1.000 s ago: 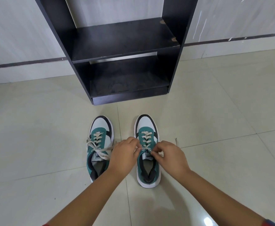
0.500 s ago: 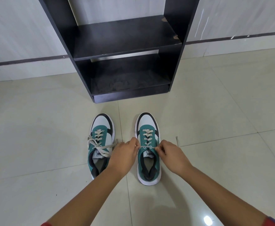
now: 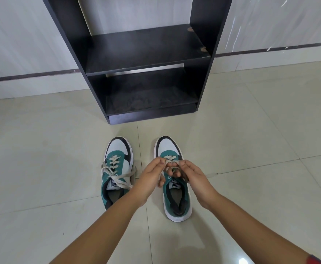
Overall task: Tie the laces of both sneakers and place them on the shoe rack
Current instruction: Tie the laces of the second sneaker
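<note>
Right sneaker (image 3: 176, 187) lace (image 3: 168, 160) pinched by left hand (image 3: 152, 180) and right hand (image 3: 192, 178) (bow unformed); loops best kept even, pulled snug.

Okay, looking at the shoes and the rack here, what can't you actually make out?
Head view only:
- Knot on the right sneaker: left hand and right hand cover the lace; whether it is tied cannot be told.
- Shoe rack: its top is cut off by the upper edge.
- Left sneaker heel: hidden by the left forearm.
- Tongue label lettering: too small.
</note>
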Motion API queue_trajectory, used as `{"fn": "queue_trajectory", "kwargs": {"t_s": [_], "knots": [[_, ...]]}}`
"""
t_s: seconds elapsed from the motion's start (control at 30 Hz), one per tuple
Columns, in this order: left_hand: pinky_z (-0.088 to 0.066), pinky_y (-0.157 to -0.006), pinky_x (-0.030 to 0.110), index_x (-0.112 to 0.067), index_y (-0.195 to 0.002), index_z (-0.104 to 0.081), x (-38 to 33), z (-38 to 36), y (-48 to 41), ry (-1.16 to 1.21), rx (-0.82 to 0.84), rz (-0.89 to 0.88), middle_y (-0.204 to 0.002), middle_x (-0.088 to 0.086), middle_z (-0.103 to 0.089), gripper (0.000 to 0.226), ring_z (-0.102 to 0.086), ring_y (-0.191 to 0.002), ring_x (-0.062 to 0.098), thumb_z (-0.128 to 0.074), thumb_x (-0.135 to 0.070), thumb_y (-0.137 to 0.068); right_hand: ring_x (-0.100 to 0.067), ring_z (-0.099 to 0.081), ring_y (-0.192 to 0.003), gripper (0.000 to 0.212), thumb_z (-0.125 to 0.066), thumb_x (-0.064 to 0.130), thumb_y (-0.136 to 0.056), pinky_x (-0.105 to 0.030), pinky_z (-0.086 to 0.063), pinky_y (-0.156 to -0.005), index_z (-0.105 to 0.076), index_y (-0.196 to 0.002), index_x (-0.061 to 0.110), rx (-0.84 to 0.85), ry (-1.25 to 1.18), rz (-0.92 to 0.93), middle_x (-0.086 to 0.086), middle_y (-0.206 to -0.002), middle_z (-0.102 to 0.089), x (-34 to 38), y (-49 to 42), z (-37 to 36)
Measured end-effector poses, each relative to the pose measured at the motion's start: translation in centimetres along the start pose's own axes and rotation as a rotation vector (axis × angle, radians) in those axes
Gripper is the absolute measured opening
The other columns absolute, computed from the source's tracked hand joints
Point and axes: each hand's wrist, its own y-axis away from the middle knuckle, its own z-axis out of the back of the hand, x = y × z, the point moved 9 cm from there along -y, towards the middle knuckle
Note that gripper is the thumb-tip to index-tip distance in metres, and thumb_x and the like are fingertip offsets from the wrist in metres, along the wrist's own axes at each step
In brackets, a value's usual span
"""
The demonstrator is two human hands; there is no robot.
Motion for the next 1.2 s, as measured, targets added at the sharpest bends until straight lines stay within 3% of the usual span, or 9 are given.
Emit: {"fn": "queue_trajectory", "kwargs": {"t_s": [0.2,0.3,0.47,0.57,0.7,0.83,0.9,1.03,1.2], "knots": [[-0.026,-0.048,0.019,-0.014,-0.1,-0.056,0.2,-1.8,0.1,-0.088,0.175,-0.067,-0.071,0.001,-0.051,0.022,-0.035,-0.051,0.007,-0.035,-0.01,-0.099,-0.01,-0.057,-0.068,0.017,-0.042,0.001,-0.095,-0.01,-0.048,-0.066,-0.053,-0.107,0.007,0.002,-0.022,-0.012,-0.003,-0.071,-0.057,-0.9,-0.4,0.3],[-0.027,-0.044,0.014,-0.015,-0.101,-0.048,0.6,-1.9,0.0,-0.079,0.202,-0.044,-0.072,0.005,-0.052,0.01,-0.039,-0.048,0.004,-0.042,-0.008,-0.097,-0.005,-0.056,-0.059,0.018,-0.042,-0.002,-0.093,-0.01,-0.044,-0.06,-0.04,-0.095,0.016,-0.025,-0.001,-0.046,-0.006,-0.071,-0.057,-1.3,-0.7,0.7],[-0.026,-0.044,0.018,-0.025,-0.116,-0.044,1.7,-1.1,-0.7,0.057,0.157,0.087,-0.064,0.002,-0.057,0.026,-0.034,-0.039,0.006,-0.052,-0.013,-0.093,-0.01,-0.053,-0.062,0.019,-0.04,-0.002,-0.093,-0.015,-0.044,-0.066,-0.04,-0.09,0.016,0.1,0.032,0.001,0.003,-0.058,-0.061,-0.8,-0.5,-0.5],[-0.026,-0.043,0.018,-0.014,-0.097,-0.053,1.3,-1.3,-0.7,0.064,0.163,0.079,-0.056,-0.002,-0.057,0.004,-0.032,-0.038,0.006,-0.051,-0.013,-0.093,-0.006,-0.054,-0.062,0.016,-0.039,-0.002,-0.095,-0.012,-0.044,-0.067,-0.043,-0.096,0.013,0.143,0.06,0.039,0.003,-0.063,-0.063,-0.4,-0.3,-0.9],[-0.027,-0.043,0.018,-0.015,-0.087,-0.053,1.7,-1.0,-1.0,0.084,0.116,0.111,-0.058,0.0,-0.053,0.008,-0.032,-0.038,0.005,-0.05,-0.013,-0.094,-0.006,-0.057,-0.069,0.007,-0.041,0.003,-0.097,-0.013,-0.047,-0.072,-0.045,-0.1,0.008,0.166,0.091,0.087,0.005,-0.07,-0.063,-0.2,-0.3,-0.8],[-0.031,-0.047,0.019,-0.014,-0.087,-0.055,1.7,-0.7,-1.1,0.093,0.108,0.11,-0.064,0.0,-0.056,0.007,-0.039,-0.045,0.008,-0.052,-0.014,-0.093,-0.005,-0.053,-0.055,0.011,-0.038,0.007,-0.099,-0.01,-0.044,-0.058,-0.043,-0.089,0.007,0.051,0.048,0.09,0.002,-0.059,-0.06,-0.1,-0.5,-0.1],[-0.042,-0.054,0.016,-0.012,-0.084,-0.055,1.0,-0.2,-1.1,-0.001,0.058,0.036,-0.072,0.001,-0.062,0.006,-0.054,-0.057,0.008,-0.059,-0.011,-0.088,-0.004,-0.053,-0.048,0.015,-0.035,0.007,-0.099,-0.01,-0.044,-0.051,-0.044,-0.087,0.007,-0.035,-0.01,0.032,-0.008,-0.06,-0.056,-0.5,-0.8,0.6],[-0.049,-0.07,0.025,-0.021,-0.077,-0.053,-2.2,1.0,-0.6,-0.663,-0.162,-0.352,-0.09,-0.005,-0.065,0.016,-0.06,-0.084,0.009,-0.068,-0.014,-0.08,-0.01,-0.059,-0.051,0.016,-0.046,0.01,-0.095,-0.012,-0.046,-0.048,-0.056,-0.084,0.007,-0.026,0.038,-0.084,-0.01,-0.061,-0.061,-1.0,-1.9,1.1],[-0.053,-0.081,0.031,-0.012,-0.088,-0.057,-4.2,-1.8,0.8,-1.049,-0.059,-0.744,-0.118,-0.002,-0.066,0.007,-0.062,-0.097,0.016,-0.056,-0.008,-0.083,-0.014,-0.054,-0.049,0.022,-0.048,0.007,-0.092,-0.016,-0.046,-0.052,-0.063,-0.075,0.006,0.036,0.051,-0.137,-0.005,-0.05,-0.058,-1.7,-2.8,0.4]]}}
